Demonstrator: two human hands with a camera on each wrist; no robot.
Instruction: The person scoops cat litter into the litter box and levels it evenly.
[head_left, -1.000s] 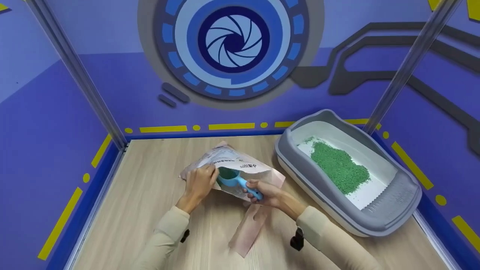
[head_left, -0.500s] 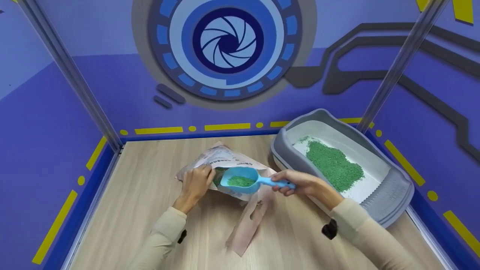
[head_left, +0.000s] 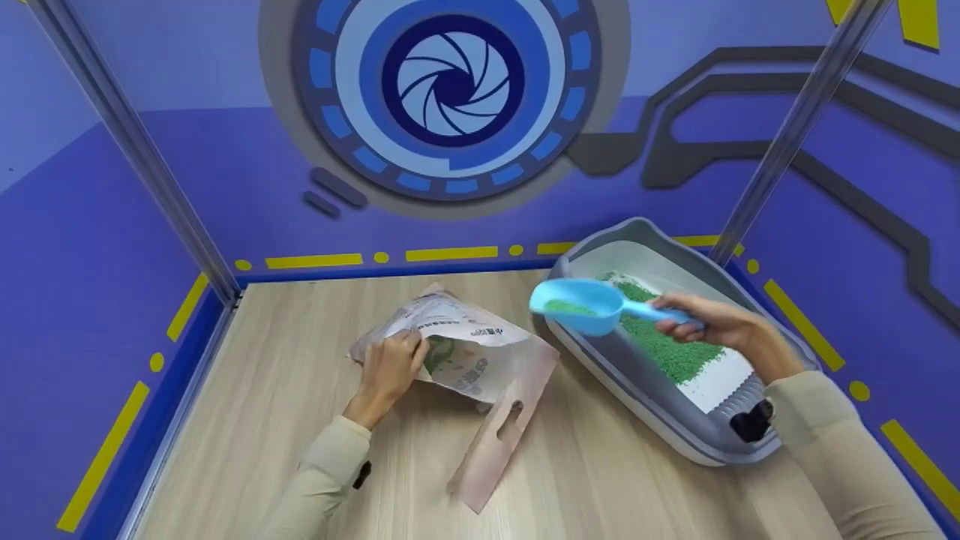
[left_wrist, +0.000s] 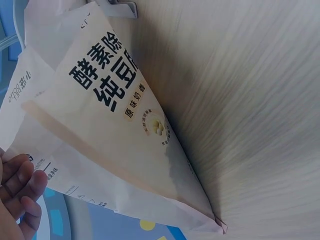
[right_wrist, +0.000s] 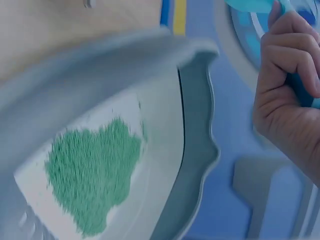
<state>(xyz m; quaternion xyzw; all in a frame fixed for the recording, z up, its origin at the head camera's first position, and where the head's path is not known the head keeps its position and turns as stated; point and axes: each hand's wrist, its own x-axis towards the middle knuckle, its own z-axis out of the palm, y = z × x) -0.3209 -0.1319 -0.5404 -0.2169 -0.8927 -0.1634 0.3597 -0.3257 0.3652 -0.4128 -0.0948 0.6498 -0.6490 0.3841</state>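
Observation:
A blue scoop (head_left: 592, 319) with green granules in its bowl is in the air over the near-left rim of the litter box (head_left: 600, 375). My right hand (head_left: 712, 326) grips its handle, fingers curled round it in the right wrist view as well. Inside the grey and white box lies a spread pile of green granules (right_wrist: 95, 175). My left hand (head_left: 392, 367) pinches the edge of an opened printed bag (head_left: 465, 322), keeping its mouth apart. Some green shows deep in the bag. In the left wrist view the bag's lettered side (left_wrist: 120, 115) faces the camera.
A torn pink strip with a handle hole (head_left: 491, 457) hangs from the bag's mouth onto the wooden table (head_left: 300, 420). Blue printed panels (head_left: 202, 180) and metal posts (head_left: 142, 150) close in the back and sides. The box stands at the back right.
My right hand has lifted the scoop, loaded with green granules, out of the bag and carried it right to the litter box. The left hand stays on the bag's edge.

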